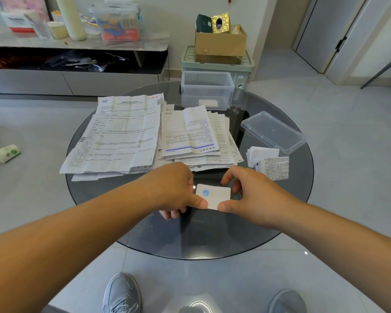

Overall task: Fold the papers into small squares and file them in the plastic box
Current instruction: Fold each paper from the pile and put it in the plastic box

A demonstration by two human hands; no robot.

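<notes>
A small folded white paper square point(213, 196) with a blue round logo is held just above the glass table point(212, 240). My left hand point(174, 188) pinches its left edge between thumb and fingers. My right hand point(246, 190) pinches its right edge. Behind my hands lie stacks of unfolded printed papers point(122, 134) and a second stack point(196, 136). A clear plastic box point(207, 90) stands at the table's far side with a folded paper inside. A few folded papers point(269, 162) lie at the right.
A clear box lid point(273, 131) rests at the table's right. Beyond the table stand a green crate point(217, 64) with a cardboard box point(220, 41) on it and a low cabinet point(77, 46) with containers. A green-white packet point(6, 152) lies on the floor.
</notes>
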